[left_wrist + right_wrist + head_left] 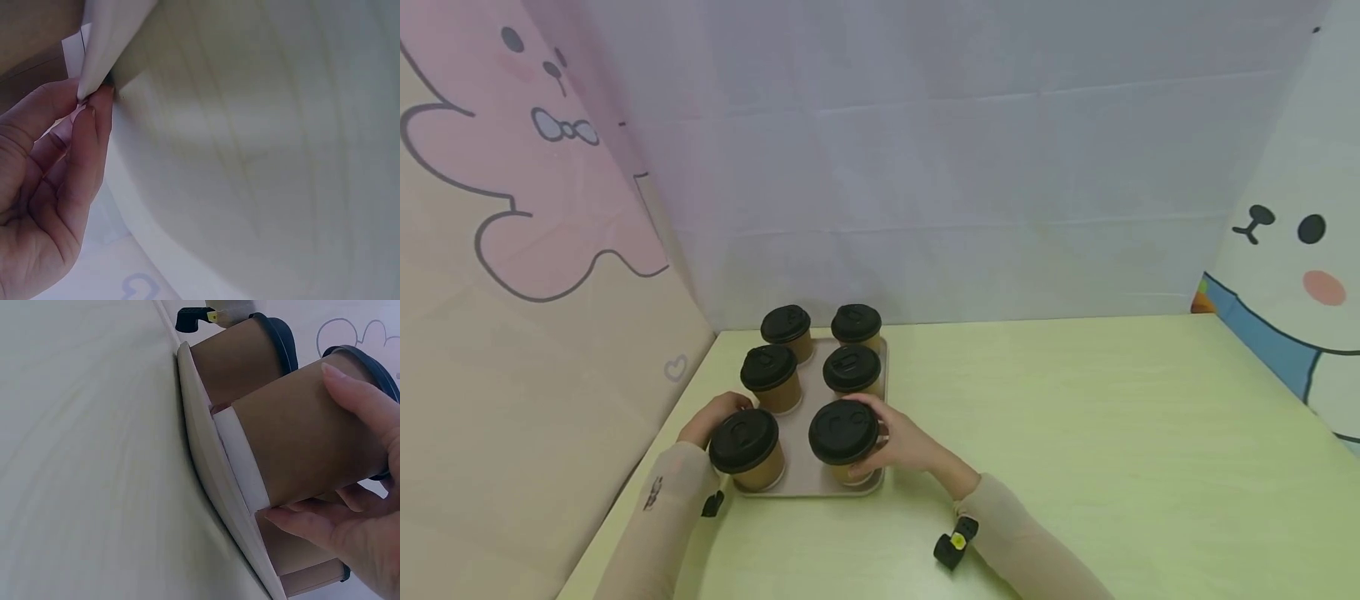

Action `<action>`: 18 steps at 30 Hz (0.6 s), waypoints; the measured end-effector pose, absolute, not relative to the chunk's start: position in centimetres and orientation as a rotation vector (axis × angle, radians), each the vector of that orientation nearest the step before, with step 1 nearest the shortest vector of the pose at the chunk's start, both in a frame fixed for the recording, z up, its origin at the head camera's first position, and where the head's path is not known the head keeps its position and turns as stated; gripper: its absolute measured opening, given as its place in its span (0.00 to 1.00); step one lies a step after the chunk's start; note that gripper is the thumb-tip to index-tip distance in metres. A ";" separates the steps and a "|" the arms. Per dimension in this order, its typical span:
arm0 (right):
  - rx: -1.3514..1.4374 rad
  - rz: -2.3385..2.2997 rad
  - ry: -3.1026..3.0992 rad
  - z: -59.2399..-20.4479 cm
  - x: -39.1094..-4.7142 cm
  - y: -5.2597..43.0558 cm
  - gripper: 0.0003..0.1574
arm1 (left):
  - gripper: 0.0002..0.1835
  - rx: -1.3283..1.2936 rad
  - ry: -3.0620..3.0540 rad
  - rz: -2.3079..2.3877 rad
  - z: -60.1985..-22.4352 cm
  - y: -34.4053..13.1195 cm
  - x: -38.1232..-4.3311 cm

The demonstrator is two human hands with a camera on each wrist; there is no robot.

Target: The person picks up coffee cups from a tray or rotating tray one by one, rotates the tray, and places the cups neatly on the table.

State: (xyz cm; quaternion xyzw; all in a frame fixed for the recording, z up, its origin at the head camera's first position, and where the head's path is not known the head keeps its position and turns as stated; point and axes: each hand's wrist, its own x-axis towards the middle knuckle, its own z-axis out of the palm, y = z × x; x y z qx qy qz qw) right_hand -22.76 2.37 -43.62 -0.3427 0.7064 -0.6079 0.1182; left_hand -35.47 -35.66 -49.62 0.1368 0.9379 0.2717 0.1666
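Note:
Several brown paper coffee cups with black lids stand in two columns on a pale tray (805, 485). My right hand (901, 437) holds the front right cup (844, 433), thumb on one side and fingers on the other; in the right wrist view that cup's white base (244, 456) meets the tray rim. At the tray's left side, partly behind the front left cup (745, 442), is my left hand (715, 415). The left wrist view shows this left hand (59, 150) pinching the pale tray edge (103, 50) between thumb and fingers.
The tray lies at the left of a light yellow-green table (1075, 433). A patterned cloth wall (550, 333) runs close beside the left arm, and a plain pale backdrop (962, 208) rises behind the rear cups. Each sleeve has a small black device (955, 542) at the wrist.

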 end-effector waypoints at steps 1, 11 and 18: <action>-1.001 -1.777 2.066 -43.5 -22.8 2.4 0.59 | 0.05 0.392 2.662 0.811 -48.9 -35.3 -34.7; -0.982 -1.763 2.053 -41.9 -22.5 3.1 0.60 | 0.05 0.086 2.688 0.814 -41.9 -30.2 -28.8; -0.970 -1.775 2.039 -41.2 -22.6 3.7 0.60 | 0.06 0.048 2.676 0.823 -42.2 -30.1 -29.0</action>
